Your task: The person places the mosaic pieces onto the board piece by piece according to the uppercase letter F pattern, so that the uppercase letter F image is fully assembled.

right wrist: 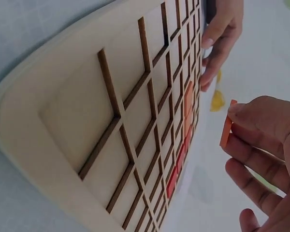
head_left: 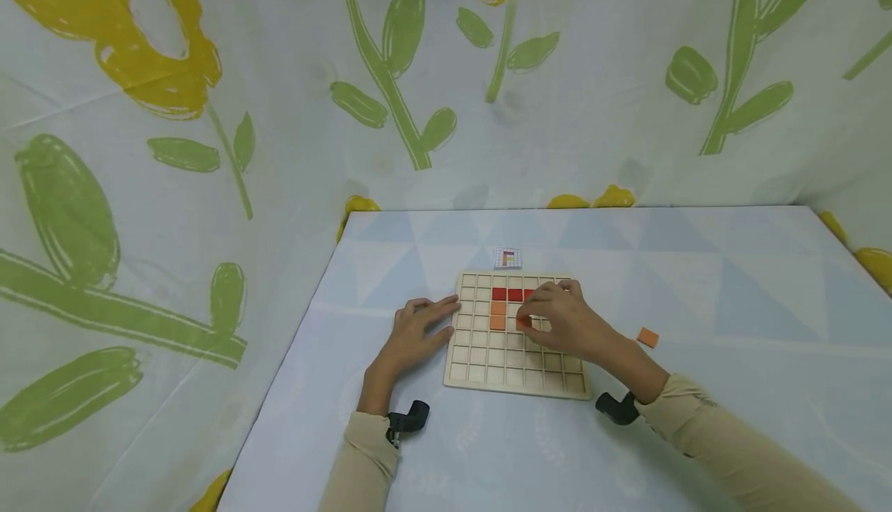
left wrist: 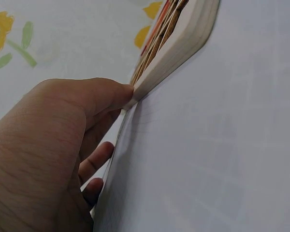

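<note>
A wooden grid board (head_left: 481,373) lies on the table. Along one of its upper rows runs a line of red tiles (head_left: 514,294), its right end partly covered by my right hand. Two orange tiles (head_left: 498,315) sit in a column beneath the leftmost red one. Between thumb and fingertip, my right hand (head_left: 567,322) pinches an orange tile (right wrist: 227,126), held above the board and apart from it in the right wrist view. My left hand (head_left: 413,335) touches the board's left edge, thumb and fingers extended; the left wrist view shows the thumb (left wrist: 106,94) against the rim.
Just beyond the board lies a small pattern card (head_left: 508,257) with a coloured grid. One loose orange tile (head_left: 648,337) rests on the table to the right, near my right forearm. A flower-printed cloth (head_left: 279,148) hangs behind and left of the table.
</note>
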The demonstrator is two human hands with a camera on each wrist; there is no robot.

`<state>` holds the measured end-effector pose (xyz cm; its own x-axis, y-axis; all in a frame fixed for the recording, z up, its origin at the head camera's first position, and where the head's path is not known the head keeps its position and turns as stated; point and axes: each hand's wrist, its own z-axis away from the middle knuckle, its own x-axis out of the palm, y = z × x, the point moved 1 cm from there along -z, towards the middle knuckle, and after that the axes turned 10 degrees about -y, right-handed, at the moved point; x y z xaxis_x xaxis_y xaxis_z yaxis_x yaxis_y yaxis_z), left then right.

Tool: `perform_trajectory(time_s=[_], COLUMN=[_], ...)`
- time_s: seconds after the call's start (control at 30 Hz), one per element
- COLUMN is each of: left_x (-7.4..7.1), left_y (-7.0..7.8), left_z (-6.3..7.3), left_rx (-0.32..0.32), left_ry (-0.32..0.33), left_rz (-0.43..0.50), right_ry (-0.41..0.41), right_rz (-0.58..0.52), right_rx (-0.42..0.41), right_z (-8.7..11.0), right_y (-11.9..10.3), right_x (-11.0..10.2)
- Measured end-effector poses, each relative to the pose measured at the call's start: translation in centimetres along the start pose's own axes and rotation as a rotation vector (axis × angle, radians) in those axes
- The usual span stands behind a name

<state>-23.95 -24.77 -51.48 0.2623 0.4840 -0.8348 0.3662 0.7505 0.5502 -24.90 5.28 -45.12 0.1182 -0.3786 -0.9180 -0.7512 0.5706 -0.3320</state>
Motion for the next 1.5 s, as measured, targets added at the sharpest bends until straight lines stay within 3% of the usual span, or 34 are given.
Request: perform_trajectory(time_s=[0.73, 1.5], left_x=[-0.1, 0.1], left_y=[0.2, -0.2], left_z=[0.1, 0.0], left_rx=[-0.018, 0.005], left_ry=[-0.003, 0.022], left_rz=[-0.021, -0.035], right_ry=[-0.077, -0.123], right_rz=[-0.022, 0.076], right_rx=[0.037, 0.021], right_z=[-1.9, -2.7], right_y=[-1.6, -2.0], right_x=[2.4, 3.9])
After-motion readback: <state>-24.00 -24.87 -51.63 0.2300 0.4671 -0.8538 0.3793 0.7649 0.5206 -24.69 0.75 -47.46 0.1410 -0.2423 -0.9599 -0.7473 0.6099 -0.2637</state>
